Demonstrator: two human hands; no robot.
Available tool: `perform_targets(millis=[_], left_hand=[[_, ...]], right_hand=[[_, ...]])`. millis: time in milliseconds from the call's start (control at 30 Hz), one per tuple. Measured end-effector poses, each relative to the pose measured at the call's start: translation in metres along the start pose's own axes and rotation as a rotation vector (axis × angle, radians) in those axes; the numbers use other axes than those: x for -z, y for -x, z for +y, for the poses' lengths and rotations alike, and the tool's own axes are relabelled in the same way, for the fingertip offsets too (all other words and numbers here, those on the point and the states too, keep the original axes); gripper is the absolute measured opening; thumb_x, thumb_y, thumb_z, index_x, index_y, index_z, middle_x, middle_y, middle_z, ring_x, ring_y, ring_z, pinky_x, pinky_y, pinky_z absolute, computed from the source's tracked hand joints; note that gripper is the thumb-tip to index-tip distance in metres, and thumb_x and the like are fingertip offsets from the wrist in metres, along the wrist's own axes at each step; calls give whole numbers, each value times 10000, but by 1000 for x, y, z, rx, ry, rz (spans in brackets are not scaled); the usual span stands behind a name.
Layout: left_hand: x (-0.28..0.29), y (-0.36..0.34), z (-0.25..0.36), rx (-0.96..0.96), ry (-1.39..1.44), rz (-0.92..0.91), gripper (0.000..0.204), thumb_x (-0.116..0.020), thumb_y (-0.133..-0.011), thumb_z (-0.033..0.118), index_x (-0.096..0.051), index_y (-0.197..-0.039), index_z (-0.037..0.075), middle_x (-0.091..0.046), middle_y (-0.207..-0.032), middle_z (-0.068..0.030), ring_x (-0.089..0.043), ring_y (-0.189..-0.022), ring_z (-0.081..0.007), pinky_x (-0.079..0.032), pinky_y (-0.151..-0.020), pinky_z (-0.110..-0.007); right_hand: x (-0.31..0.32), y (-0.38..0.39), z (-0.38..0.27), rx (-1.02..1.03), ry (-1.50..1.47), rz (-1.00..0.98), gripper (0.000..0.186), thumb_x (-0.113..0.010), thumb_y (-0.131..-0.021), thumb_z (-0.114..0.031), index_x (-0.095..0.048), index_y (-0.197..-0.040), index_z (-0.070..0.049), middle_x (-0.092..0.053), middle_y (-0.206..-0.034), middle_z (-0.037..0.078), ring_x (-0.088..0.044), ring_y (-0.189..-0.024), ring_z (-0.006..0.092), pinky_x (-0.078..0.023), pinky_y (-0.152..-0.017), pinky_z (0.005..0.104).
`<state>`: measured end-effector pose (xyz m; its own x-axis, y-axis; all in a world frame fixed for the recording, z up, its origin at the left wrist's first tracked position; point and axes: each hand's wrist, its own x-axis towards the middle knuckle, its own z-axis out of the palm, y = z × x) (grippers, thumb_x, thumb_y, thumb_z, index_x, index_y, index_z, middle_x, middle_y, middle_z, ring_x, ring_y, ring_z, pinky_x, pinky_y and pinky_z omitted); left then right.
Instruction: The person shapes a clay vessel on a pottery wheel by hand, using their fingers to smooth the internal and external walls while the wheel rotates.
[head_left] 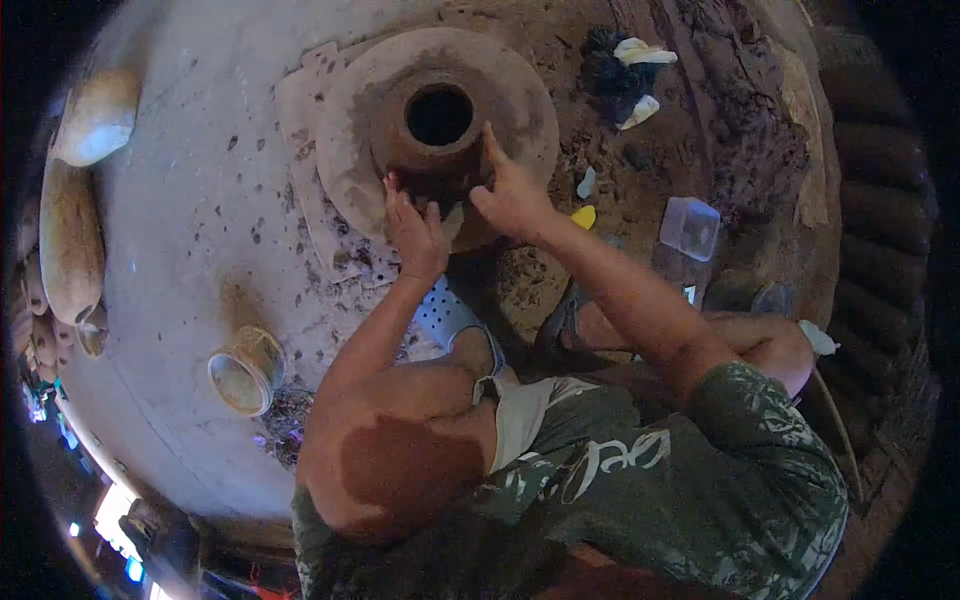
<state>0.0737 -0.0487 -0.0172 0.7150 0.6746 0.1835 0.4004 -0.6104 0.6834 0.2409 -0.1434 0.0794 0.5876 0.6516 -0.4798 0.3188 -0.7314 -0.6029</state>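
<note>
A dark brown clay pot (438, 165) with a round open mouth stands on a round, clay-smeared potter's wheel (345, 130). My left hand (416, 238) lies against the pot's near left side, its fingers stretched up along the wall. On the right side of the pot, my right hand (512, 195) touches the wall with its index finger pointing up toward the rim and its thumb apart, lower down. Both palms stay outside the mouth. A small pale patch (455, 222) shows between the hands below the pot; its kind I cannot make out.
A round tub (240, 372) stands at left on the clay-spattered floor. To the right are a clear plastic container (690, 228), a yellow piece (584, 217) and a dark clay heap (745, 130). Large tan clay vessels (72, 245) line the far left. My blue clog (445, 315) is close to the wheel.
</note>
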Motion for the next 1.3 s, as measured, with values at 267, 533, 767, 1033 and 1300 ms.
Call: perform_targets(millis=[267,533,767,1033,1300], left_hand=[[32,-2,-5,140,194,-33,574,-532,-1046,230,-359,-1485,-97,-446,-1438,-283,-456,-1343,-391,-401,-1108,-511],[37,-38,-51,-22,38,-42,542,-527,-1042,264,-402,-1444,-79,-405,-1509,-301,-406,-1387,-458,-315,-1174,-504],[17,-24,-31,-61,-104,-70,535,-592,-976,144,-410,-1405,-119,-381,-1567,-260,-367,-1441,-441,-291,-1181,-519],[18,-13,-20,-10,-246,-73,605,-605,-985,167,-347,-1438,-141,-339,-1593,-260,-360,-1436,-437,-280,-1180,-535],[29,-22,-6,74,-167,-117,862,-777,-882,325,-328,-1466,-122,-326,-1603,-245,-345,-1448,-427,-289,-1192,-519]], right_hand=[[16,-9,6,25,107,-51,1039,-642,-843,-208,-11,-1662,-105,-701,-987,319,-681,-947,492,-546,-902,535],[10,-9,20,28,120,-57,1048,-642,-839,-225,-1,-1657,-87,-686,-987,358,-673,-957,517,-537,-928,540],[-18,-2,22,44,-68,65,1019,-649,-830,-188,-69,-1665,-118,-700,-954,334,-681,-959,502,-537,-934,531],[3,5,-6,58,-65,-21,1074,-660,-819,-195,-2,-1666,-142,-686,-1071,350,-673,-988,522,-531,-956,536],[21,-16,22,88,101,-99,1071,-677,-801,-218,-56,-1674,-219,-690,-1103,331,-681,-980,512,-547,-933,534]])
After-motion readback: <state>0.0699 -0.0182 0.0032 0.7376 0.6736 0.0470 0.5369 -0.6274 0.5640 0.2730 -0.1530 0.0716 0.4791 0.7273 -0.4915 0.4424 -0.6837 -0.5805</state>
